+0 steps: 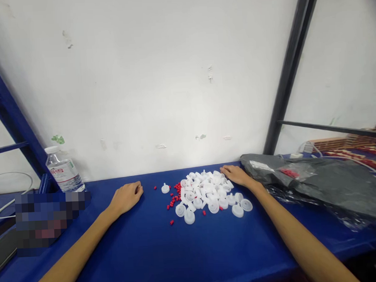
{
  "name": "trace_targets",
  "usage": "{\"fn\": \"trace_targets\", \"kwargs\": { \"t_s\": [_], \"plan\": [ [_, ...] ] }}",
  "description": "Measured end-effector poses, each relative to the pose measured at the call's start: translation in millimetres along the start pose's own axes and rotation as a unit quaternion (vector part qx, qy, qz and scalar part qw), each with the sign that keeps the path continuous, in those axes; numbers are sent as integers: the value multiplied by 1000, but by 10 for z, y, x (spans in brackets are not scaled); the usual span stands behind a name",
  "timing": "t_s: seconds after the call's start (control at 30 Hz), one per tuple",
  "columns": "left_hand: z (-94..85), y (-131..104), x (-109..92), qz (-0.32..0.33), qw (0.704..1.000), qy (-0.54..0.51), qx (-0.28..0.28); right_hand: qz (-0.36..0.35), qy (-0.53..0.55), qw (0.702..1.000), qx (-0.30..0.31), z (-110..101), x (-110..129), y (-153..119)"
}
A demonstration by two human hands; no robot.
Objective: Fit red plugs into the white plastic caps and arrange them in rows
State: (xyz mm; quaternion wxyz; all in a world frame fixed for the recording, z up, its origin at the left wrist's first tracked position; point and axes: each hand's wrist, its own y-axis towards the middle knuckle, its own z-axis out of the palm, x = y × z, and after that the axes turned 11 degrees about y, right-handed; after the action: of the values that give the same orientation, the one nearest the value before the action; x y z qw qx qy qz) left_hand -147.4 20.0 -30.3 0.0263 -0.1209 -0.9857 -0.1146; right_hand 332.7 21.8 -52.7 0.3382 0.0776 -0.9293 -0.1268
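Observation:
A heap of white plastic nozzle caps [205, 188], round with a narrow spout, lies on the blue table [143, 251]. Small red plastic pieces [177, 192] are scattered along its left side, a few in front. One white cap stands apart at the left, spout up. My left hand [127, 197] rests on the table left of the heap, its fingers loosely curled and nothing visible in them. At the heap's right back edge lies my right hand [236, 175], fingers stretched towards the nearest caps. Whether its fingertips touch them is hard to tell.
A clear water bottle [64, 170] stands at the left by the wall. Dark plastic bags [320, 185] cover the right side, with a small clear bag of red pieces [289, 172] on top. Metal posts [289, 70] rise at both sides. A blurred patch hides things at the left.

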Motion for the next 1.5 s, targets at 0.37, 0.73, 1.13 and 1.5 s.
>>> {"fn": "trace_targets", "kwargs": {
  "t_s": [0.37,0.73,1.13,1.5],
  "plan": [
    [60,-45,-73,0,995,26,-101,-16,-22,1000,6,6,3,16],
    [157,-82,-189,-71,994,-12,-86,-7,9,1000,-1,-17,61,-14],
    [296,-52,-135,-83,995,-25,-58,37,39,999,-9,-9,78,-56],
    [402,-64,-36,-86,995,-42,-35,61,27,998,2,0,183,-45]
  ]
}}
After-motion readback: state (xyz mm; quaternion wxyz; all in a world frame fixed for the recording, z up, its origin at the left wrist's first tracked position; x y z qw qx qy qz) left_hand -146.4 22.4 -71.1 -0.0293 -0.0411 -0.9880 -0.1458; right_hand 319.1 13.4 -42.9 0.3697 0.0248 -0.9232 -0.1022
